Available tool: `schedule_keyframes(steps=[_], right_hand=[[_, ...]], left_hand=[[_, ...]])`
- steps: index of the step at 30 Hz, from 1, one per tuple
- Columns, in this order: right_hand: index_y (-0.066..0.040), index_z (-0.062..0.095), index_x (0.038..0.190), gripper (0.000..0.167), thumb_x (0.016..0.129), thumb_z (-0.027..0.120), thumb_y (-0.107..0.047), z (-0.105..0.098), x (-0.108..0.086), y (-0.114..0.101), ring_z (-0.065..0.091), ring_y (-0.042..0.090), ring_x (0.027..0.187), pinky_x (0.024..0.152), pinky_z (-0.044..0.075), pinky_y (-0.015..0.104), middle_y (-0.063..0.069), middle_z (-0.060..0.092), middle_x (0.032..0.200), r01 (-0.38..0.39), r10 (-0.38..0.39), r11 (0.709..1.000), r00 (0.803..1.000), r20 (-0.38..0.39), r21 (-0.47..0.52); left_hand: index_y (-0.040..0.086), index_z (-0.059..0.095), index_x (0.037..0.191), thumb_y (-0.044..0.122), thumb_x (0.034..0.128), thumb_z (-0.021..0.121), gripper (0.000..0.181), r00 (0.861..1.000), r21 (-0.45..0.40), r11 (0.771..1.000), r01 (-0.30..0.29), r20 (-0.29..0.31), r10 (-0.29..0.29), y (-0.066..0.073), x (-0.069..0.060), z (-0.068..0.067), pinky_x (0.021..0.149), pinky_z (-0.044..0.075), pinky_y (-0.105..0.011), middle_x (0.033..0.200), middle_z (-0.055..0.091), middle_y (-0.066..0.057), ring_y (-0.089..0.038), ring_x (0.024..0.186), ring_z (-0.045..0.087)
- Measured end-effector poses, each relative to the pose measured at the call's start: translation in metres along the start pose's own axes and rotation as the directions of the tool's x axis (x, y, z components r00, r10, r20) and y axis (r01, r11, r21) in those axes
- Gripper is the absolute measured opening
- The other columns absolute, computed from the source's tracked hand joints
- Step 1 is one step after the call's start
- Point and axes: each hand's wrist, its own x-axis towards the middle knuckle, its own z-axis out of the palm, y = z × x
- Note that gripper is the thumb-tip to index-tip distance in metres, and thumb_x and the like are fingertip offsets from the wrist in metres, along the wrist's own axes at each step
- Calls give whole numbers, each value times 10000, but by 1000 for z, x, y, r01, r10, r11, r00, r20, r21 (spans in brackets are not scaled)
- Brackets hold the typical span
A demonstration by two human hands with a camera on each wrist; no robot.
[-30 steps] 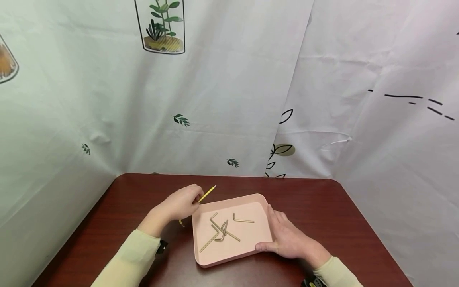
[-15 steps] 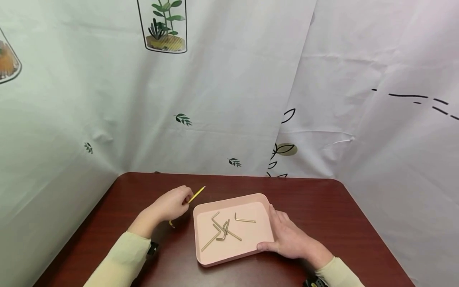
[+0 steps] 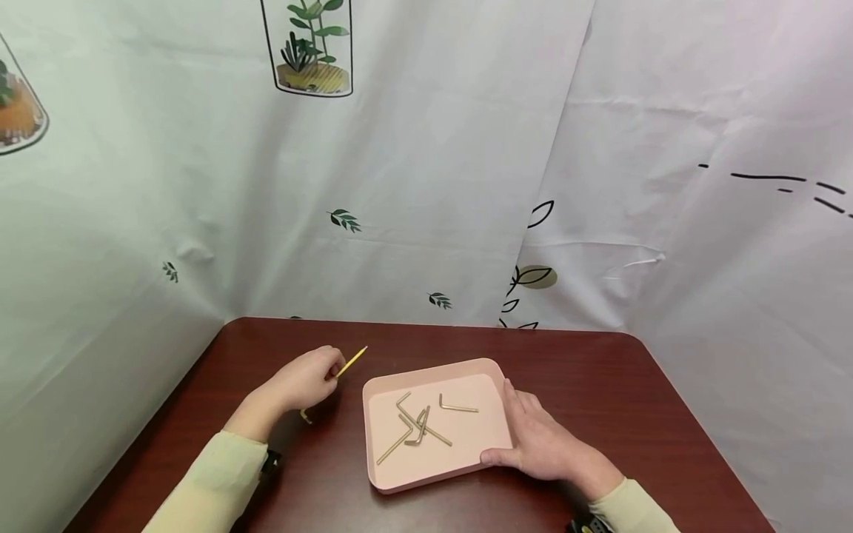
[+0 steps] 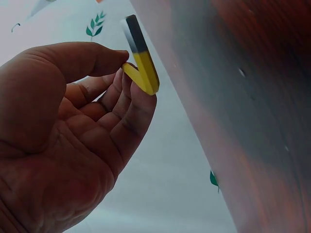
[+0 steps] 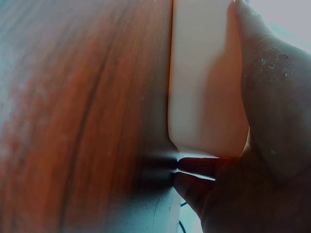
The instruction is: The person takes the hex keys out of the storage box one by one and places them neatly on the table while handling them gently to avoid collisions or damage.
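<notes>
My left hand pinches a yellow hex key between thumb and fingers, left of the pink tray. Its long arm points up and right in the head view. In the left wrist view, the short bent end of the yellow key shows a dark tip. Several bare metal hex keys lie crossed in the tray's left half, and a single one lies apart toward the far right. At the tray's near right corner, my right hand grips the wall, thumb on the near side, fingers along the right side.
A dark red-brown table bears the tray, which stands slightly turned. White cloth printed with plants and leaves hangs behind the table and on both sides.
My left hand has moved left, away from the tray's far left corner, with the yellow hex key in it. My right hand stays at the tray, and the metal keys lie as before.
</notes>
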Motion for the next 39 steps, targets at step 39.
schedule_keyframes(steps=[39], right_hand=[[211,184,1653,1372,887,816,-736,1,0,3,427,510,1522,1187,431,632,368,378,1681,-8,8,1000,1000,10,2]], left_hand=[[-18,697,1102,-36,945,713,159,992,31,992,123,22,-123,-69,-32,-19,773,560,-480,974,647,-64,-207,839,610]])
